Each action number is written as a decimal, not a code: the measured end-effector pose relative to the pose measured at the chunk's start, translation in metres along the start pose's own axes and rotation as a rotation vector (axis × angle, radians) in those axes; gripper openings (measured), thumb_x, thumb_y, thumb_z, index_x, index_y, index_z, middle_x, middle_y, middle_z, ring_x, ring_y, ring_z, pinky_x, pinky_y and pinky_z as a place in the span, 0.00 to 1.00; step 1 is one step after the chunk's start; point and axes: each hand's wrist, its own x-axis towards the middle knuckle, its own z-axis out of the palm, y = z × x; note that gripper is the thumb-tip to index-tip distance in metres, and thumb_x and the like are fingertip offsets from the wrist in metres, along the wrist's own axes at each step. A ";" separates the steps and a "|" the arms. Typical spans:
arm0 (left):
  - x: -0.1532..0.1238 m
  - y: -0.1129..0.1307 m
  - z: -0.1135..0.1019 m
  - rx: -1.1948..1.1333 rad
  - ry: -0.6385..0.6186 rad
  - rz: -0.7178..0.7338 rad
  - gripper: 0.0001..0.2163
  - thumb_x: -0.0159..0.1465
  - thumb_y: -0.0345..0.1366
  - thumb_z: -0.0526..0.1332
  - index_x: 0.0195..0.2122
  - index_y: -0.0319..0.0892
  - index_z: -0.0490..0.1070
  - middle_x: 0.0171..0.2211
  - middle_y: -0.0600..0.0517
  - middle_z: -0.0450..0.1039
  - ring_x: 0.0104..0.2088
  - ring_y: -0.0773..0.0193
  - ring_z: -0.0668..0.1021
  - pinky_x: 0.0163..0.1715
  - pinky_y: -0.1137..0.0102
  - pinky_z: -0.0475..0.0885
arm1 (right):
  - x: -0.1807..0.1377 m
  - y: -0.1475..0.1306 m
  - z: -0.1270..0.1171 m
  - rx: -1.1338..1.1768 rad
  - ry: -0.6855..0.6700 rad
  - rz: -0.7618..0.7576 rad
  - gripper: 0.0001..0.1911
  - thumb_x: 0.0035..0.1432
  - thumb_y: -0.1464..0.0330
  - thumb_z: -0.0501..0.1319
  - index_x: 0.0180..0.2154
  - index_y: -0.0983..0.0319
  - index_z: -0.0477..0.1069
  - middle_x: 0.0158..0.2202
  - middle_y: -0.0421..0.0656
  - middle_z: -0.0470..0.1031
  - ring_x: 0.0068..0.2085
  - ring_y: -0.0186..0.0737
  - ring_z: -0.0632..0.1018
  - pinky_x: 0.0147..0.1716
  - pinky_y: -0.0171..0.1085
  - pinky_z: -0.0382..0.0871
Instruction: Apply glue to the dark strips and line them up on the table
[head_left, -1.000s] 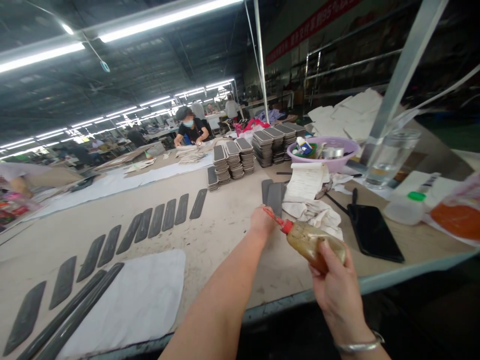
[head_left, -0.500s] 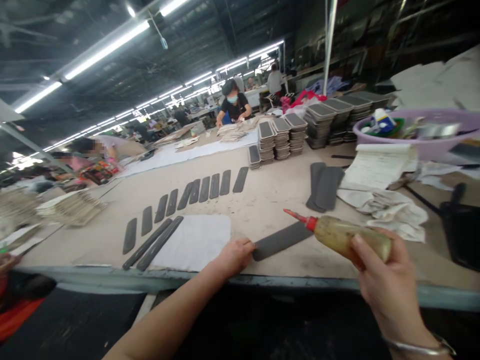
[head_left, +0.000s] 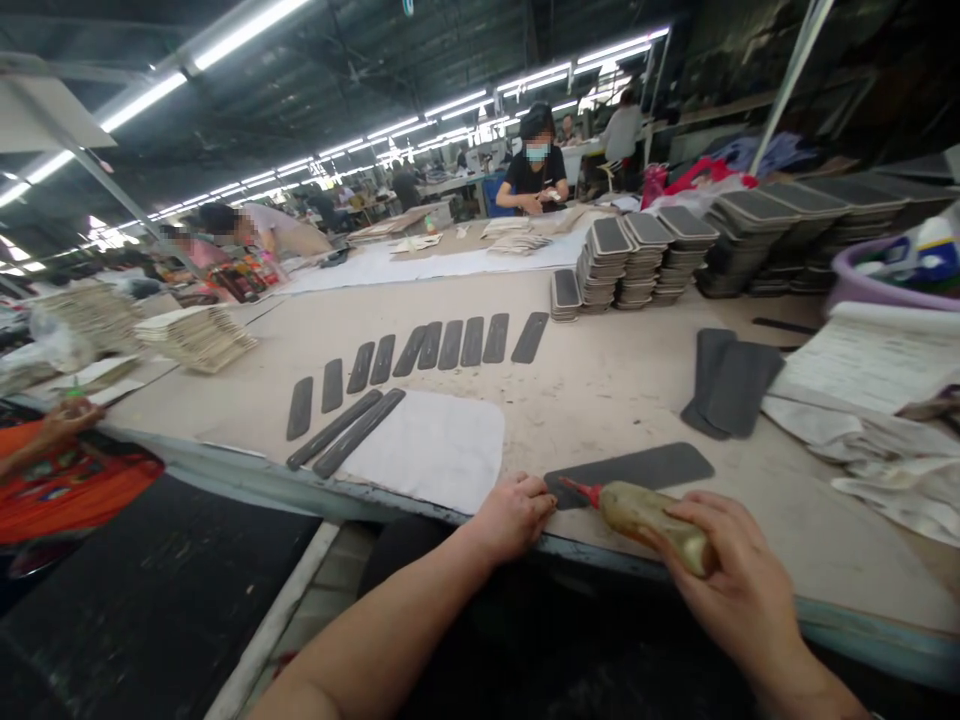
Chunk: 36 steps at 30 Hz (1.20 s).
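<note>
My right hand [head_left: 739, 570] is wrapped round a squeeze bottle [head_left: 652, 518] of yellowish, cloudy plastic with a red nozzle. The bottle is tilted, and its tip is over the left end of a long dark grey panel [head_left: 645, 468] with rounded corners. Whether the tip touches the panel I cannot tell. At that same end my left hand [head_left: 517, 510] is closed, fingers bent on the panel's edge. Left of that hand lies a white sheet [head_left: 442, 445], with two narrow grey strips [head_left: 360, 435] along its left edge.
A row of small grey panels [head_left: 450, 343] lies across the table [head_left: 600, 390]. Behind stand stacks of grey-topped pieces [head_left: 604, 265]. On the right are loose grey panels [head_left: 739, 385], papers [head_left: 847, 360] and a purple basin [head_left: 862, 270]. Co-workers sit across and at left.
My right hand has brought the bottle down and left, its nozzle now at the panel's left end. My left hand stays at that end. The view has shifted.
</note>
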 end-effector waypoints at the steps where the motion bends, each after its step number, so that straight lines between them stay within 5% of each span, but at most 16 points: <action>1: 0.001 0.000 0.000 -0.004 -0.004 0.000 0.12 0.68 0.32 0.52 0.38 0.41 0.76 0.36 0.48 0.74 0.36 0.62 0.73 0.41 0.67 0.71 | -0.002 0.000 0.001 -0.018 -0.020 -0.013 0.13 0.57 0.59 0.62 0.42 0.56 0.68 0.43 0.46 0.69 0.42 0.46 0.74 0.37 0.43 0.71; 13: 0.002 0.000 0.001 -0.073 0.002 -0.017 0.11 0.67 0.31 0.53 0.36 0.41 0.76 0.39 0.48 0.74 0.37 0.63 0.73 0.43 0.67 0.70 | -0.003 -0.006 0.010 -0.047 -0.098 -0.123 0.10 0.58 0.67 0.59 0.44 0.58 0.68 0.45 0.47 0.68 0.43 0.42 0.74 0.39 0.38 0.74; 22: 0.002 -0.001 0.001 -0.082 0.035 -0.030 0.10 0.67 0.32 0.55 0.37 0.41 0.76 0.37 0.49 0.75 0.38 0.62 0.74 0.43 0.67 0.72 | -0.005 0.009 -0.010 -0.171 -0.046 -0.069 0.12 0.57 0.68 0.59 0.44 0.58 0.69 0.45 0.46 0.69 0.42 0.42 0.75 0.37 0.38 0.74; 36: 0.006 0.001 -0.003 -0.124 0.054 -0.066 0.10 0.67 0.32 0.54 0.36 0.41 0.77 0.36 0.48 0.75 0.38 0.61 0.75 0.41 0.66 0.74 | 0.000 0.049 -0.038 -0.415 0.177 0.265 0.14 0.55 0.60 0.61 0.42 0.59 0.72 0.43 0.47 0.70 0.42 0.47 0.74 0.39 0.43 0.70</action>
